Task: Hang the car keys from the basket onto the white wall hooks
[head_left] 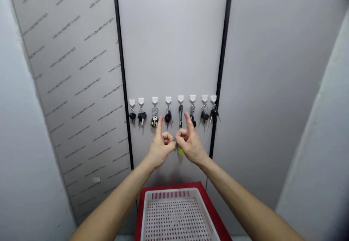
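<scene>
My left hand point(160, 149) and my right hand point(193, 147) are raised in front of the row of hanging keys, almost mirror images. Each index finger points up; the thumb and other fingers are curled together, their tips nearly meeting in the middle. I see nothing held in either. Behind my right fingertips hangs a dark key strap point(180, 112) with a yellow-green tag point(180, 151) below it, partly covered. Close to my left index finger are a bunch of silver and brass keys point(155, 119) and a black key fob point(167, 116). Another key bunch point(193, 120) is partly behind my right index finger.
White hooks point(168, 99) run across a pale cabinet door point(174, 44) between two long black handles point(224, 41). More black keys point(141, 116) hang at the left, others point(204, 115) at the right. Below, a white perforated basket point(200, 190) stands on a red surface point(203, 193).
</scene>
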